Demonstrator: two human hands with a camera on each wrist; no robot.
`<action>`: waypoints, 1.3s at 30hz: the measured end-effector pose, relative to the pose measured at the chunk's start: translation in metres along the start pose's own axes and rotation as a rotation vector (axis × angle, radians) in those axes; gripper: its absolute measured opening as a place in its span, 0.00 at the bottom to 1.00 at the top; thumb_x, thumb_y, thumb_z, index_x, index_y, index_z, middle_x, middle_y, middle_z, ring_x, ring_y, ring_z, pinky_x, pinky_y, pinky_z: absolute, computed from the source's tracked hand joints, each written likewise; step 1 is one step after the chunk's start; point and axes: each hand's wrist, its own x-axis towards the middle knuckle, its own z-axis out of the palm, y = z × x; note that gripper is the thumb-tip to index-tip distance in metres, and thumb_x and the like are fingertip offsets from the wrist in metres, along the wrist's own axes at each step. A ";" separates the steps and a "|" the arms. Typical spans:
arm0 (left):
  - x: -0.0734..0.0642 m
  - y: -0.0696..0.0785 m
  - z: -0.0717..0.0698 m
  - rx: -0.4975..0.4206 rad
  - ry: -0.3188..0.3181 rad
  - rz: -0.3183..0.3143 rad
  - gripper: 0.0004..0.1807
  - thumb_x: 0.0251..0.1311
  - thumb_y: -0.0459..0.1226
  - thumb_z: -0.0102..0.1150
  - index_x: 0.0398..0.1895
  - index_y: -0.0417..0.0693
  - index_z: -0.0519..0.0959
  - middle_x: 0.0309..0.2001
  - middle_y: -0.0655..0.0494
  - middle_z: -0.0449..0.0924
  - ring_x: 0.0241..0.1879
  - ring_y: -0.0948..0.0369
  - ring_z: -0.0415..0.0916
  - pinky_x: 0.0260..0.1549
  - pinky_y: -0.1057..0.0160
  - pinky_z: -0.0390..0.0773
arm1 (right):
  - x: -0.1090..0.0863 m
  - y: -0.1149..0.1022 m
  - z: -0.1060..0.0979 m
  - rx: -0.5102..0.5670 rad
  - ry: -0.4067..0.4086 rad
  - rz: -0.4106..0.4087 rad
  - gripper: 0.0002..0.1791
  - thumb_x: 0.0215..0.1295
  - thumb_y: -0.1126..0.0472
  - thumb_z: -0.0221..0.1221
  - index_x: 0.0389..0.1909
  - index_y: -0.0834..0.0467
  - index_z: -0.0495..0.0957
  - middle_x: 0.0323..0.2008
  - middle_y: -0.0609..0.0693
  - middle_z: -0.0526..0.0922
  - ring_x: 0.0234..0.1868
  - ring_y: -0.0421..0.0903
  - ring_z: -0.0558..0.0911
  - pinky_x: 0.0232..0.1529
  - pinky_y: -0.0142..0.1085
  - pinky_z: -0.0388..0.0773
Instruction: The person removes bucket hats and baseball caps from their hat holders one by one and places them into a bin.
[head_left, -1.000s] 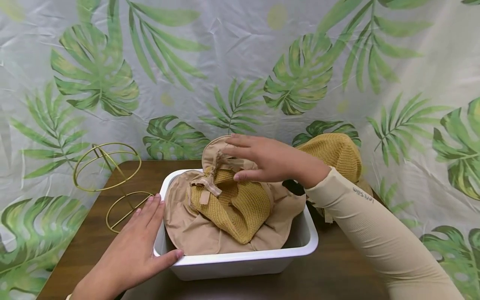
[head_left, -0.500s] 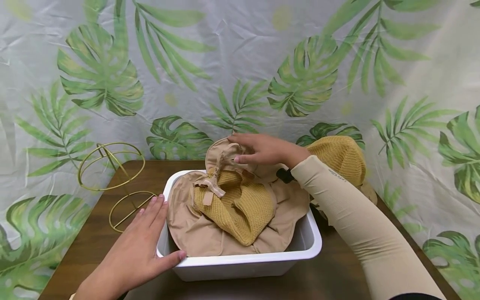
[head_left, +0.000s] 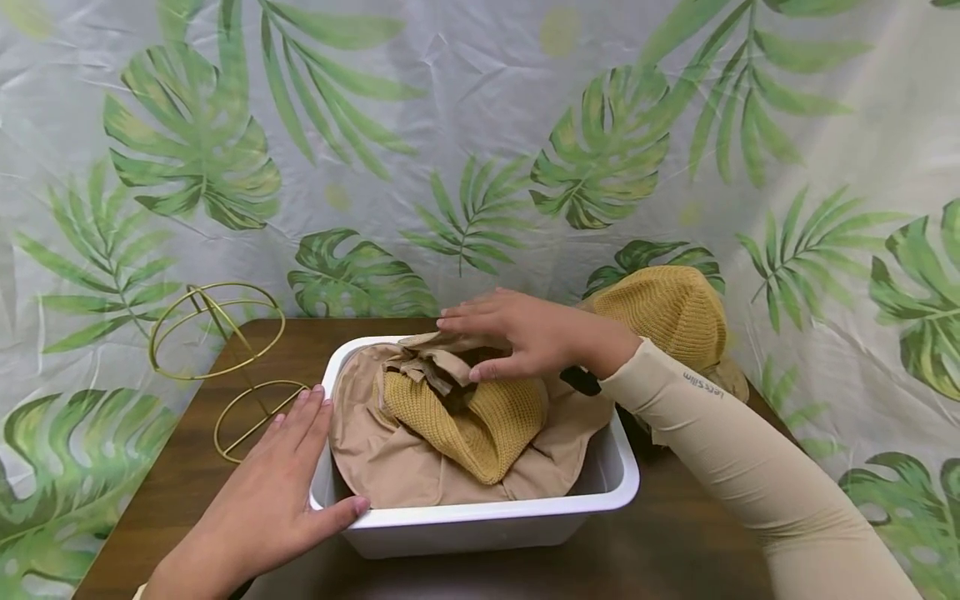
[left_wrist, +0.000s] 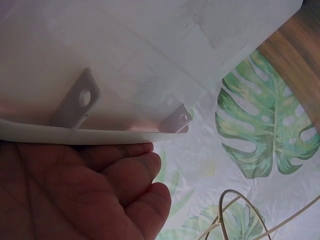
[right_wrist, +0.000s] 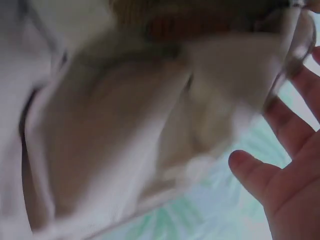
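A white basin (head_left: pixel 480 512) holds a wide-brimmed tan hat (head_left: pixel 390 479) with a mustard knit part (head_left: pixel 450 433) in its middle. My left hand (head_left: pixel 262 492) rests on the basin's left rim, thumb on the front corner. In the left wrist view its fingers (left_wrist: pixel 132 175) lie straight along the underside of the rim. My right hand (head_left: pixel 525 329) lies over the back of the hat with extended fingers, on a folded tan flap (head_left: pixel 420 343). The right wrist view shows spread fingers (right_wrist: pixel 287 127) at the edge of blurred tan cloth (right_wrist: pixel 125 135).
Behind my right forearm stands another mustard knit hat (head_left: pixel 667 317) with tan cloth below it. A gold wire stand (head_left: pixel 225 333) is left of the basin, on the dark wooden table (head_left: pixel 180 433). A leaf-print sheet (head_left: pixel 480 125) hangs behind.
The tan flap that stood up at the back of the hat is now folded down toward the basin, under my right hand. My left hand stays on the rim.
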 end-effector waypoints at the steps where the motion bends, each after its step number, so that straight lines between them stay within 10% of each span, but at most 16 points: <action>1: 0.000 0.000 0.000 0.001 -0.002 -0.002 0.57 0.56 0.67 0.58 0.72 0.27 0.59 0.74 0.36 0.54 0.74 0.44 0.50 0.72 0.48 0.50 | 0.000 -0.005 0.002 -0.023 -0.020 -0.002 0.39 0.71 0.35 0.50 0.76 0.51 0.59 0.76 0.47 0.57 0.76 0.48 0.53 0.73 0.55 0.47; 13: 0.001 0.001 0.001 -0.004 -0.005 -0.005 0.57 0.56 0.67 0.58 0.71 0.27 0.60 0.74 0.35 0.55 0.74 0.44 0.50 0.71 0.46 0.52 | 0.003 -0.023 0.041 -0.064 -0.222 -0.019 0.44 0.68 0.31 0.49 0.79 0.43 0.49 0.79 0.45 0.41 0.78 0.54 0.38 0.72 0.63 0.42; 39: 0.000 0.000 0.000 0.000 -0.001 0.011 0.57 0.56 0.66 0.58 0.71 0.27 0.59 0.74 0.37 0.55 0.74 0.43 0.51 0.71 0.47 0.53 | 0.032 -0.027 0.087 -0.035 -0.390 0.088 0.47 0.65 0.23 0.41 0.79 0.35 0.37 0.79 0.36 0.38 0.78 0.47 0.36 0.72 0.60 0.48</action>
